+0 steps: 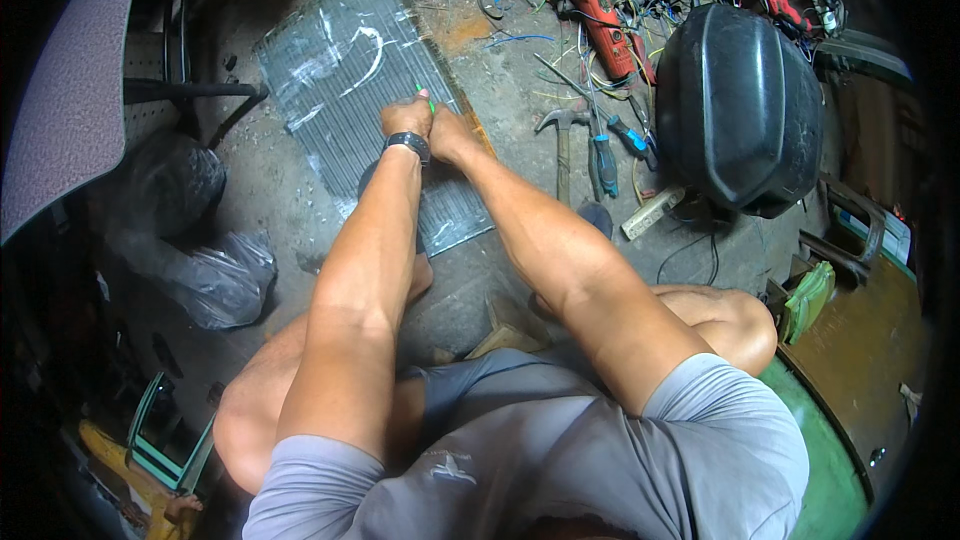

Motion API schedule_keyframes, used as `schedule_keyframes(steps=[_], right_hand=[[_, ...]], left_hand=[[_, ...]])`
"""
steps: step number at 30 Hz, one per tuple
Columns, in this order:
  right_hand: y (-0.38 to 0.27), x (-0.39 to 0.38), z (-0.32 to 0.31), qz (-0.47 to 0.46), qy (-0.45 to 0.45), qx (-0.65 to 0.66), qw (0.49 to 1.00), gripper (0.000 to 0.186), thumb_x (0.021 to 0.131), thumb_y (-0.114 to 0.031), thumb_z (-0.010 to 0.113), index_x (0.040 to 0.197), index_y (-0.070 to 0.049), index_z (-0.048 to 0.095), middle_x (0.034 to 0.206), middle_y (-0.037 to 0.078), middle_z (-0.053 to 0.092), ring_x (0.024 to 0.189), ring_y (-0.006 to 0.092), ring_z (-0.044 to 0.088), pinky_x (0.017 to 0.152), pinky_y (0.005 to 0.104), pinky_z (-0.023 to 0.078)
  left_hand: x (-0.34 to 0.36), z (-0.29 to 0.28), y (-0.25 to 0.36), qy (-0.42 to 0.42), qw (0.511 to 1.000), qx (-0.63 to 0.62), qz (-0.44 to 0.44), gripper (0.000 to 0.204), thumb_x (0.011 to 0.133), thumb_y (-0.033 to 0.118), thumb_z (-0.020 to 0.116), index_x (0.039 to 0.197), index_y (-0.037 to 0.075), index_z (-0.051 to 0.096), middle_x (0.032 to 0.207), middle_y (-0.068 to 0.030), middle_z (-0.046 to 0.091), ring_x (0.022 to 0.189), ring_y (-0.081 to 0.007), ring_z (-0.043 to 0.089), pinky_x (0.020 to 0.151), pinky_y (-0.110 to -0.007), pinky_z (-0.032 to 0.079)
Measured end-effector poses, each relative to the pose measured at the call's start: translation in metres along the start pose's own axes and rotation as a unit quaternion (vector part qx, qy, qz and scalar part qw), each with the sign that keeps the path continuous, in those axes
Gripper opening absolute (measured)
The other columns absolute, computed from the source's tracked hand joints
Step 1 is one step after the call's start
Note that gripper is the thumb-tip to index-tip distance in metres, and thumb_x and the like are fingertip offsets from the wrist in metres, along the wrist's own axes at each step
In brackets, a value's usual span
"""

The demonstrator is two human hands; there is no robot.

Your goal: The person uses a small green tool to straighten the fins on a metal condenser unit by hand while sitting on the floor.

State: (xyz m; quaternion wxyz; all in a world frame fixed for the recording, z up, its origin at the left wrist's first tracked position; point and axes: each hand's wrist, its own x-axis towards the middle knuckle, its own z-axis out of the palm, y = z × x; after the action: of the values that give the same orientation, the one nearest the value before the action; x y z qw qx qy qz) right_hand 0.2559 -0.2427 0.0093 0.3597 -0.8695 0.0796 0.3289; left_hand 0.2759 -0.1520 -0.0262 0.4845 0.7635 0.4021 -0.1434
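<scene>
On a workshop's concrete floor (535,80), a seated person in a grey T-shirt (570,460) leans over a finned metal panel, its ribbed face streaked with pale smears (330,70), 2 bare arms stretched forward. Both hands meet over the panel's right half: the left hand (407,118), below a dark wristwatch (410,143), is closed around a slim green object (432,107) that shows beside the thumb; the right hand (453,135) is pressed close on its right, but its fingers are hidden, and I cannot tell whether it shares the grip. The panel lies beneath and beyond the fists, its long axis slanting from the far left toward the person's near right. The left hand sits nearer the panel's middle, the right hand nearer its worn, rust-brown right edge. Which way the green object points is too small to read. To the right lie a claw hammer (564,155), 2 blue-and-black-handled screwdrivers (605,168) and, farther off, a red angle grinder (604,25) amid loose wires, with a black hard-shell case (738,110) beside them. A crumpled clear plastic bag (228,280) rests at left.
</scene>
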Motion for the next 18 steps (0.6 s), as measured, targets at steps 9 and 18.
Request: schedule_keyframes(steps=[9,18], right_hand=[[0.016,-0.023,-0.003,0.029,-0.018,0.004,0.999,0.035,0.092,-0.015,0.057,0.12,0.005,0.054,0.118,0.035,0.061,0.114,0.0476,0.059,0.096,0.0517,0.049],[0.029,-0.045,0.003,0.035,-0.02,0.009,0.999,0.036,0.091,-0.017,0.059,0.121,0.003,0.055,0.119,0.034,0.061,0.115,0.0473,0.059,0.096,0.0518,0.048]], left_hand=[[-0.024,0.01,-0.012,-0.001,0.999,0.046,-0.024,0.036,0.086,0.031,0.074,0.091,-0.005,0.073,0.101,-0.0241,0.072,0.096,-0.0329,0.071,0.086,-0.037,0.051],[-0.045,0.015,-0.03,0.026,0.999,-0.021,-0.039,0.032,0.087,0.026,0.076,0.085,-0.006,0.073,0.087,-0.0167,0.073,0.075,-0.0213,0.066,0.072,-0.037,0.052]])
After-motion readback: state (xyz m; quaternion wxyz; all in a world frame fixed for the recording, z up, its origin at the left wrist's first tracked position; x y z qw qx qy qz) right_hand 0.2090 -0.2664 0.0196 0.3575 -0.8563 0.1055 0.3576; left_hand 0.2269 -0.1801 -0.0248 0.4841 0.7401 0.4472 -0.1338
